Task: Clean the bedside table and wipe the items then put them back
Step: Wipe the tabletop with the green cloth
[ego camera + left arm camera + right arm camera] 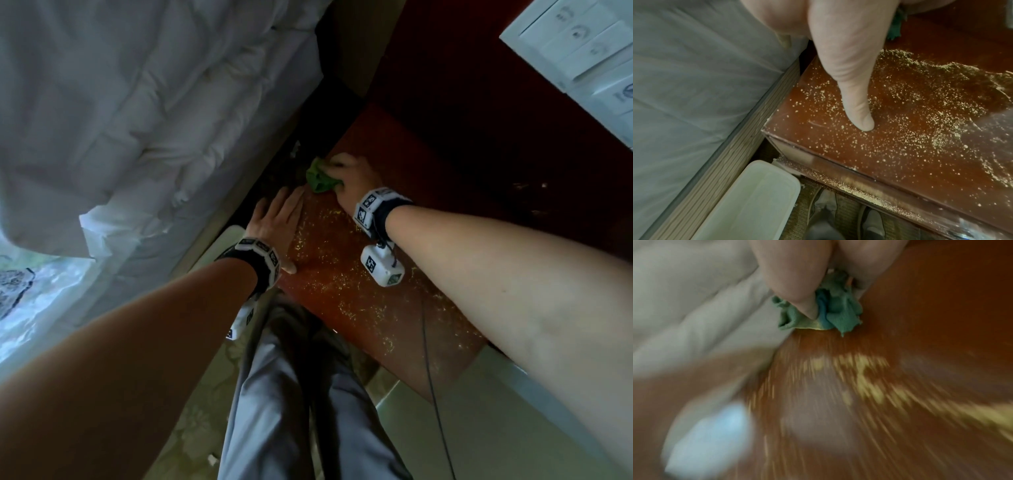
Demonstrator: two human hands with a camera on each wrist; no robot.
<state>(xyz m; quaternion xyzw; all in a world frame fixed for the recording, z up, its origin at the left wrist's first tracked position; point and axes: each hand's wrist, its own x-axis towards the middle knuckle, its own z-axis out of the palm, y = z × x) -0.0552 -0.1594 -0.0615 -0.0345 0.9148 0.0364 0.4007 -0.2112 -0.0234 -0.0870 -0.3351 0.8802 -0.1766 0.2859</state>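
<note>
The green cloth (320, 180) is sitting bunched at the far corner of the worktop (359, 301) on the bed side, right at that edge. It is crumpled into a wad with no clear long axis, and one loose tip is trailing onto the wood toward you. Your right hand (352, 174) is clenching it, fingers curled over the wad and pressing it onto the wood. Your left hand (279, 222) is lying flat and released along the bed-side edge, holding nothing, with its thumb (857, 104) resting among the pale crumbs (920, 126).

Those crumbs are covering most of the worktop from the middle to the near edge, and more are collecting on the ledge just below the near edge. To do this stroke well, you are best drawing the cloth from the far corner toward the near edge in long overlapping passes, keeping the pressure even so the crumbs are herded and not flicked into the gap beside the bed (137, 120). The white tray (754, 203) on the floor by the near corner looks like a handy place to catch them.
</note>
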